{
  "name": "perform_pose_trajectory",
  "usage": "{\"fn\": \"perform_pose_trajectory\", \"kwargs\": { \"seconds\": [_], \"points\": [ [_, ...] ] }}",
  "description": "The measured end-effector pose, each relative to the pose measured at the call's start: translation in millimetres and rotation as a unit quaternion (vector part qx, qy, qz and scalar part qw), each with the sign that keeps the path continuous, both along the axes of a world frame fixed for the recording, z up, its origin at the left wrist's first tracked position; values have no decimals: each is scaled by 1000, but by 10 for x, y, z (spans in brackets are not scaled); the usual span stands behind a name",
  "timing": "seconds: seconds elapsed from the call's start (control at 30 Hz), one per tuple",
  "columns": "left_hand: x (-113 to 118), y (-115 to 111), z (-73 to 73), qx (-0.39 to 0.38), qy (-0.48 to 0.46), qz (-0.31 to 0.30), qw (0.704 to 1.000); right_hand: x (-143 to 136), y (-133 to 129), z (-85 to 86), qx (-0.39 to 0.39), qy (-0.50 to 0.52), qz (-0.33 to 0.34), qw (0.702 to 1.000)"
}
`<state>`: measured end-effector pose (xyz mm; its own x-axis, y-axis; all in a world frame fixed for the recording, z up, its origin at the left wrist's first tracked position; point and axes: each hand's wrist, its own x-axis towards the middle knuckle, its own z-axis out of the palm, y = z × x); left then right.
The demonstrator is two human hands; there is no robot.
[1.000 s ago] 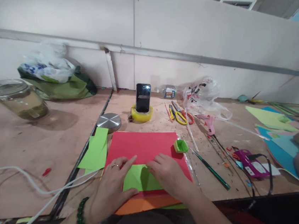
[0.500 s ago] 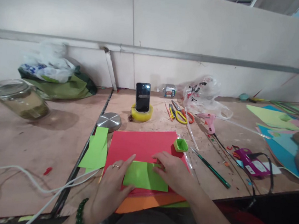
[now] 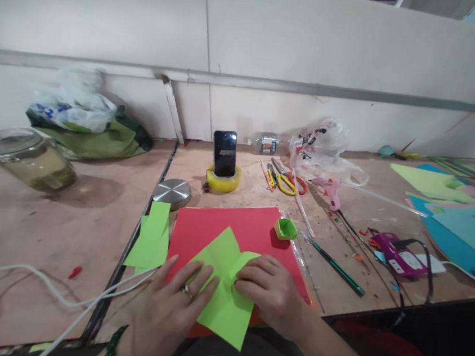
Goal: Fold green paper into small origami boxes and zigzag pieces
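A sheet of light green paper [image 3: 225,290] lies turned at an angle on a larger red sheet [image 3: 211,220], its right part folded over. My left hand [image 3: 173,307], wearing a ring, rests on the paper's left side with its fingers stretched out. The curled fingers of my right hand [image 3: 270,292] grip the folded right part of the paper. A small open green paper box [image 3: 286,229] stands at the red sheet's upper right corner. Left of the red sheet are several green paper strips [image 3: 150,237]. Orange paper shows beneath the red.
A green craft knife [image 3: 336,267], scissors [image 3: 283,180], a pink glue gun [image 3: 332,191] and a purple power strip [image 3: 401,255] lie to the right. A phone [image 3: 224,154] stands in a yellow tape roll [image 3: 224,182] behind a metal lid [image 3: 173,193]. White cables [image 3: 36,273] cross the left side.
The green paper has turned from lying straight to a slant, and its right part is folded over. My right hand has closed on it. A co-worker's arm at the right edge has mostly left the view.
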<state>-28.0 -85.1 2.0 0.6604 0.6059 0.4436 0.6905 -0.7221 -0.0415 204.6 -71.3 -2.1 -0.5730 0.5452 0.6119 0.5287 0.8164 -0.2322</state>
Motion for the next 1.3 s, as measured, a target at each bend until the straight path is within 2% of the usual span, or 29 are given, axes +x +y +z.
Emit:
{"fn": "perform_pose_trajectory", "kwargs": {
  "seconds": [0.1,0.2,0.33,0.47,0.63,0.83,0.97,1.07,1.17,1.23,1.3],
  "points": [
    [-34,89,-74,-50,41,6,998,28,-11,-185,-27,12,-18,999],
    [-39,112,-95,-75,70,11,995,56,-52,-243,-71,-34,-32,996],
    [-7,80,-51,-98,52,2,994,97,-69,-195,-111,-81,-26,990],
    [21,46,-79,-135,15,34,990,119,-40,-145,-182,-84,-17,980],
    [2,-4,-182,-181,-50,79,979,136,-10,-110,-273,-31,-17,961],
    [-44,-68,-178,-206,-84,71,972,186,-2,-44,-331,30,-12,943],
    [-53,-58,-188,-196,-97,88,972,181,18,-89,-326,33,-42,944],
    [-51,-18,-221,-186,-61,142,970,163,54,-191,-294,23,-129,947],
    [-31,27,-268,-146,-28,196,969,147,79,-281,-228,1,-214,950],
    [-1,50,-291,-76,-16,187,979,128,78,-295,-165,-28,-234,958],
    [44,63,-293,-16,5,127,992,96,63,-267,-85,-61,-192,976]
  ]
}}
